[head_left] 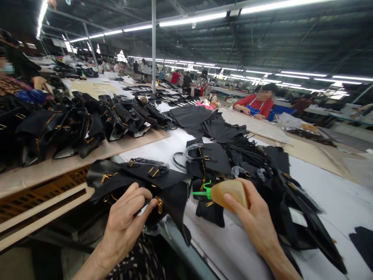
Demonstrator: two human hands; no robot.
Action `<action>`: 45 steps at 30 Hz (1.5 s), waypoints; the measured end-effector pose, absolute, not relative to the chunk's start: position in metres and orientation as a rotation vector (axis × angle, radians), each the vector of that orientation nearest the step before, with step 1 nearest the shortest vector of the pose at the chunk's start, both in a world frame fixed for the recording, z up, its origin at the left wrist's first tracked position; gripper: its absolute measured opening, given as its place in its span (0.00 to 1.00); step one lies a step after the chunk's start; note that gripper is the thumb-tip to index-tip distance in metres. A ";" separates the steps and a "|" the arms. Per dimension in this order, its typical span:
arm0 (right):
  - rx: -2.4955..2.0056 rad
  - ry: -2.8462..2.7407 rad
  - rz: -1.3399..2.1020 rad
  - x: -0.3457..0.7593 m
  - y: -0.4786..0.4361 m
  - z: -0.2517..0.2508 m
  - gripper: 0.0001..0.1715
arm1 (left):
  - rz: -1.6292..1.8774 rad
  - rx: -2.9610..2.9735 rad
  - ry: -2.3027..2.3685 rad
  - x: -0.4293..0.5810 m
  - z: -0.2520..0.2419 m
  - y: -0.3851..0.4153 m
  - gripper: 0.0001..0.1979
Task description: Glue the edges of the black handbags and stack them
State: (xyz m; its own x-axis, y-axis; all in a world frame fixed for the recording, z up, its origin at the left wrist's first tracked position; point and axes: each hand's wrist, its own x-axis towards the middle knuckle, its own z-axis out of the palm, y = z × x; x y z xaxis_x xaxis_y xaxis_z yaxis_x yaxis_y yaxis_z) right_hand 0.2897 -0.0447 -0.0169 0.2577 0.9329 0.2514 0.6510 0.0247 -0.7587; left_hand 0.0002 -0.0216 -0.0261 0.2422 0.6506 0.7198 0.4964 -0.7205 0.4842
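Note:
My left hand (128, 217) is closed on a black leather bag piece (140, 181) with gold buckles, pinching it near a gold clasp at the table's near edge. In my right hand (256, 217) is a soft amber squeeze bottle (230, 192) with a green nozzle, which points left toward the bag piece. Beyond the bottle, more black bag parts with gold hardware (210, 159) lie on the white table (320, 182).
A heap of black bag pieces (75, 124) covers a raised board on the left. Flat black panels (189, 114) lie farther back. A person in red (256, 105) works across the table, another sits at far left, and more workers stand in the distance.

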 end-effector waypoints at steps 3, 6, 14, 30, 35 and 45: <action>-1.721 -1.464 0.444 0.291 -0.046 -0.017 0.24 | 1.459 2.388 1.086 0.002 -0.032 -0.026 0.13; -1.727 -1.461 0.463 0.291 -0.048 -0.017 0.23 | 1.422 2.410 1.072 0.005 -0.033 -0.028 0.12; -1.754 -1.447 0.459 0.291 -0.050 -0.023 0.24 | 1.383 2.419 1.131 0.005 -0.035 -0.033 0.11; -1.791 -1.412 0.472 0.289 -0.057 -0.034 0.24 | 1.403 2.358 1.162 0.006 -0.038 -0.038 0.10; -1.775 -1.404 0.370 0.289 -0.051 -0.034 0.27 | 1.397 2.337 1.181 0.007 -0.037 -0.038 0.11; -1.783 -1.406 0.276 0.287 -0.056 -0.035 0.30 | 1.409 2.318 1.201 0.010 -0.036 -0.038 0.11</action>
State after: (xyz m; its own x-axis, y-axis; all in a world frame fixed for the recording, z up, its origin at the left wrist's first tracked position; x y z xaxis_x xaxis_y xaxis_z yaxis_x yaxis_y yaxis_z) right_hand 0.2872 -0.0564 -0.0348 0.3496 0.8849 0.3077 0.7027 -0.0305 -0.7108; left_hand 0.0097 -0.0383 -0.0358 0.2271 0.7104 0.6662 0.5448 -0.6596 0.5178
